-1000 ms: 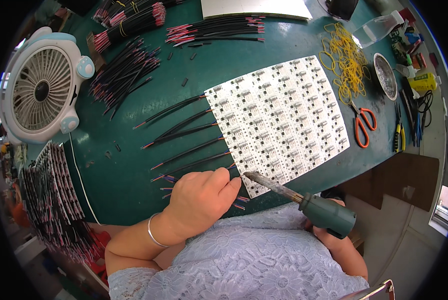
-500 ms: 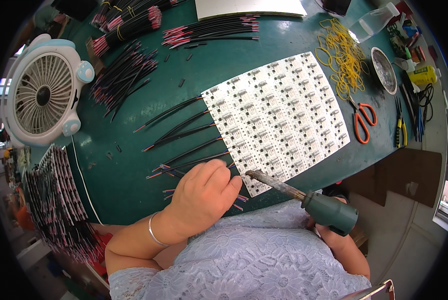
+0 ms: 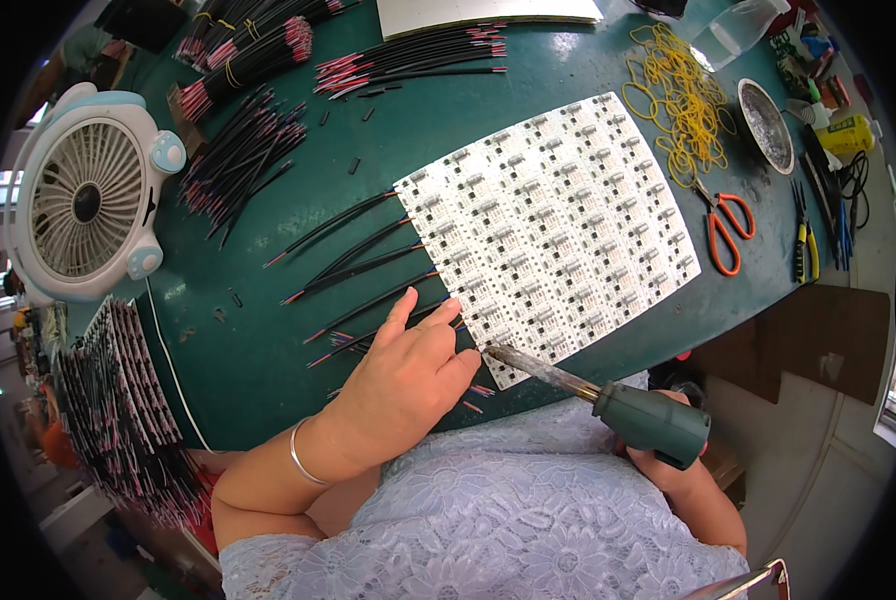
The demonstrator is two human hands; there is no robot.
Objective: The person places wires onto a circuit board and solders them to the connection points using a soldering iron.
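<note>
My left hand [image 3: 403, 375] is at the lower left edge of a white circuit board panel [image 3: 558, 225] covered with rows of small components. Its thumb and forefinger close on a wire at that edge, mostly hidden by the hand, while two other fingers stretch out. My right hand [image 3: 661, 468] grips a soldering iron [image 3: 653, 420] by its green handle. The iron's tip meets the panel's lower left corner area, beside my left thumb. Several black sleeved wires [image 3: 353, 265] run leftward from the panel's left edge. Loose wire ends show beneath my left hand.
A white fan [image 3: 88, 200] stands at left, near hanging wired strips [image 3: 118, 400]. Black wire bundles [image 3: 248, 65] lie at the back. On the right are yellow rubber bands [image 3: 668, 95], orange-handled scissors [image 3: 728, 235], a metal bowl [image 3: 765, 125] and pliers [image 3: 806, 245].
Two fingers of my left hand have stretched out from a curled position, and a wire near it has shifted. The soldering iron has moved slightly left, its tip staying by the panel's edge.
</note>
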